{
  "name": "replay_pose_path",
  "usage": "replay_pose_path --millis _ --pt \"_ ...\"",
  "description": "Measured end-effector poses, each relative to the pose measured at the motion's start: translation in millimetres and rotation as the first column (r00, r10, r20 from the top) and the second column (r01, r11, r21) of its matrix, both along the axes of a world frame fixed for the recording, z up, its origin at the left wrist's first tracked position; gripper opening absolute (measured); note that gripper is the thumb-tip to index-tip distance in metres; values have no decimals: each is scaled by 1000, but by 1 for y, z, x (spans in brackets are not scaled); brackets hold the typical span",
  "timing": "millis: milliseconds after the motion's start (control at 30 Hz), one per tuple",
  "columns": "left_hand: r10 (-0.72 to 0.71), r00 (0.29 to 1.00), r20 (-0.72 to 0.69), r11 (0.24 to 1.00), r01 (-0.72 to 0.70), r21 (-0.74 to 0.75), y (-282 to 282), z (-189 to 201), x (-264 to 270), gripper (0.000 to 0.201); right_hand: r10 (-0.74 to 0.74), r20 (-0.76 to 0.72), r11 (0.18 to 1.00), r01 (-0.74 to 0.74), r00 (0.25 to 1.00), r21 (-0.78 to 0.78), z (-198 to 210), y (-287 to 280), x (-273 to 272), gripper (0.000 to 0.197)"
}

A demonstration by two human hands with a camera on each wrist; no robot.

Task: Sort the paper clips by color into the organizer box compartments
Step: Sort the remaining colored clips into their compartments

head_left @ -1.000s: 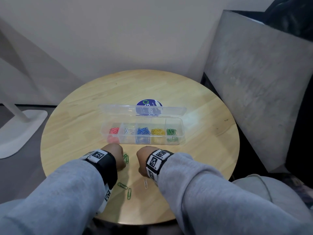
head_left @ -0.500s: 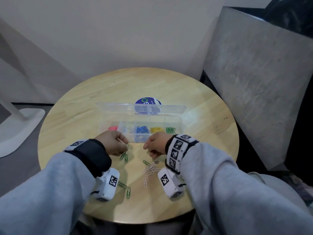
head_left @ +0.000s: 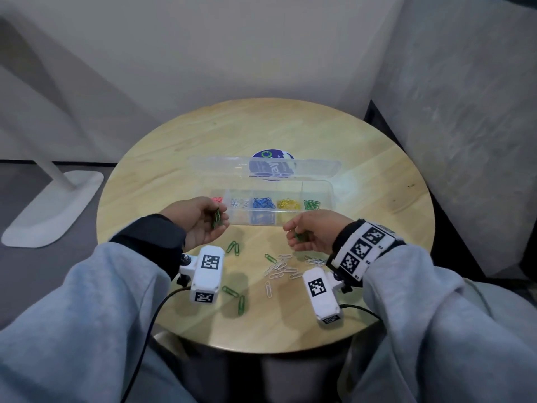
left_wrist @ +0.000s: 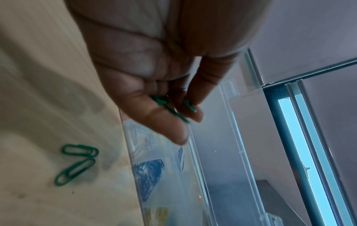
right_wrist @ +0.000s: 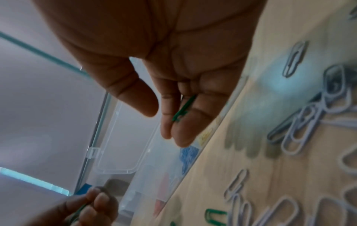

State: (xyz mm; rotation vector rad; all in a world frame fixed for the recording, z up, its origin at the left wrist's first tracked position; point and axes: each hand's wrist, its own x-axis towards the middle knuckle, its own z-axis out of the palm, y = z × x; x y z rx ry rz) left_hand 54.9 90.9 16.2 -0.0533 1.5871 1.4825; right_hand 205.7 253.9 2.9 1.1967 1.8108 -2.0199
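A clear organizer box (head_left: 327, 189) stands open on the round table, with red, white, blue, yellow and green clips in separate compartments. My left hand (head_left: 203, 221) hovers in front of the box's left end and pinches green paper clips (left_wrist: 172, 109) between thumb and fingers. My right hand (head_left: 312, 234) is raised palm-up before the box's right part, its curled fingers holding a green paper clip (right_wrist: 182, 109). Loose green clips (head_left: 234, 247) and a pile of white clips (head_left: 280, 267) lie on the table between the hands.
The wooden table (head_left: 377, 170) has its front edge just below the wrists. Two more green clips (head_left: 235, 298) lie near that edge. A blue round sticker (head_left: 271, 155) shows behind the box lid. A grey panel (head_left: 465, 126) stands at the right.
Both hands have turned over from knuckles-up on the table, lifted and moved apart towards the box, each now holding green clips. The white clip pile has come into view.
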Motion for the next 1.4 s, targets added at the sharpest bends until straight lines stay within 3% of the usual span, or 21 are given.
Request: replay_pose_path --millis 100,200,300,367,433,500,567,633,700,733,800,833,900,1000,1100,1167,1300,1400 --pt "5 999 42 999 -7 34 -2 1 3 28 37 2 997 -37 999 68 -2 1 3 25" --pt "-27 999 23 999 26 34 -6 1 6 24 10 -48 1000 -10 999 -4 1 0 6 26" --pt "-92 993 -71 995 89 -47 -8 3 7 18 -21 -108 1000 21 994 -1 4 4 8 27" --pt "-156 979 -132 980 137 -144 -6 6 8 23 46 -78 993 -37 996 112 5 5 10 22" --pt "-198 961 -193 960 150 -235 -3 9 9 24 224 77 905 -237 972 354 3 2 10 12" --pt "-210 946 -247 939 125 -321 -2 10 11 25 350 236 737 -422 907 528 2 -8 7 7" --pt "-247 931 -270 905 122 -407 -3 11 12 26 407 307 612 -506 860 607 3 -17 3 5" --pt "-323 903 -283 842 137 -521 -3 10 13 17 420 348 569 -542 838 618 7 -15 3 8" --pt "-486 822 -298 715 178 -676 -3 10 13 10 381 312 641 -492 870 590 13 -2 4 11" --pt "-600 748 -283 614 204 -762 -3 9 12 10 331 235 734 -406 914 544 18 7 6 13" --pt "-785 579 -222 414 224 -882 -4 9 11 16 125 0 929 -117 992 352 29 27 16 20" --pt "-839 512 -187 339 222 -914 -5 8 11 20 5 -97 973 17 995 231 34 36 23 23" --pt "-894 430 -130 239 210 -948 -6 6 10 26 -152 -223 985 166 963 44 42 50 38 26" --pt "-922 373 -103 182 183 -966 -4 5 12 26 -280 -314 960 254 907 -120 45 62 55 29" --pt "-923 370 -108 193 203 -960 -1 9 14 22 -438 -328 890 352 837 -290 40 62 61 29" --pt "-894 435 -108 244 271 -931 -3 8 13 21 -487 -329 851 355 809 -388 31 57 59 27" --pt "-697 703 -139 549 399 -735 -9 0 8 20 -441 -302 843 275 845 -462 20 45 48 25" --pt "-570 814 -114 735 443 -513 -16 -2 5 34 -397 -286 846 226 872 -483 20 38 42 34"
